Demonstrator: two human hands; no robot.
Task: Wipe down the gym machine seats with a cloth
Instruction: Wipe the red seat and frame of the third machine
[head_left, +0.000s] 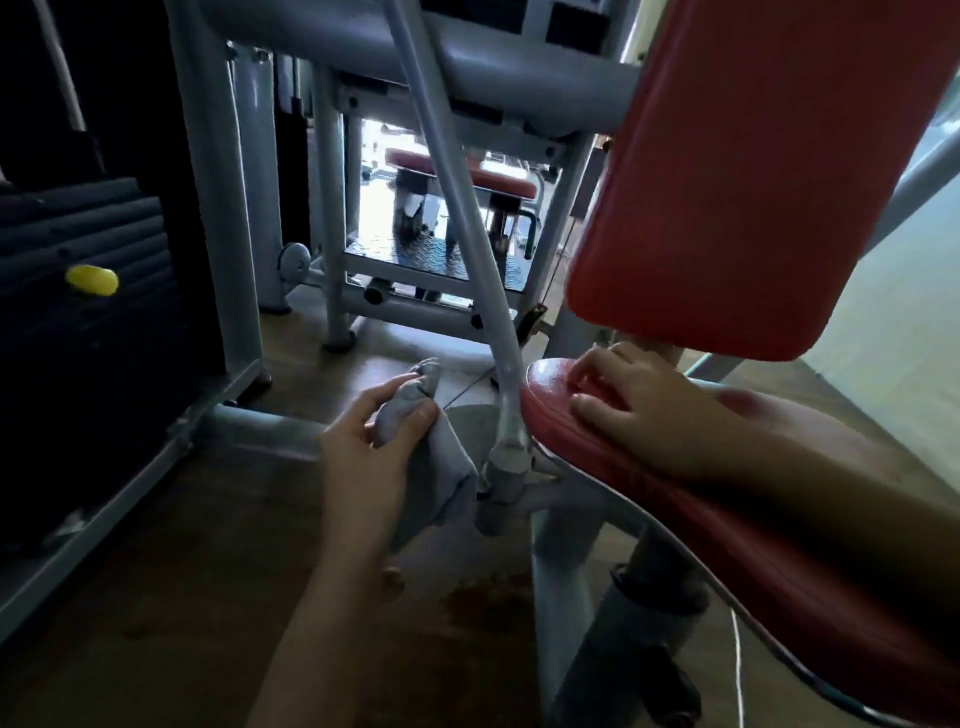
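— Where's the camera?
— On my head, one wide-angle view. It faces forward and down, close over the red seat (727, 519), which fills the lower right.
— And around that?
— Left of the seat, the floor (182, 597). Beyond the seat, the grey frame (218, 208). Above the seat, the red backrest (753, 182), cut off by the top edge.

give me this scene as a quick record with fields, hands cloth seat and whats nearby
left hand: grips a bunched grey cloth, left of the curved frame tube
right hand: rests on the red seat, near its end
cloth vs seat: apart, tube between them
back pad: red, above the seat
nearby: weight stack with yellow pin, at left
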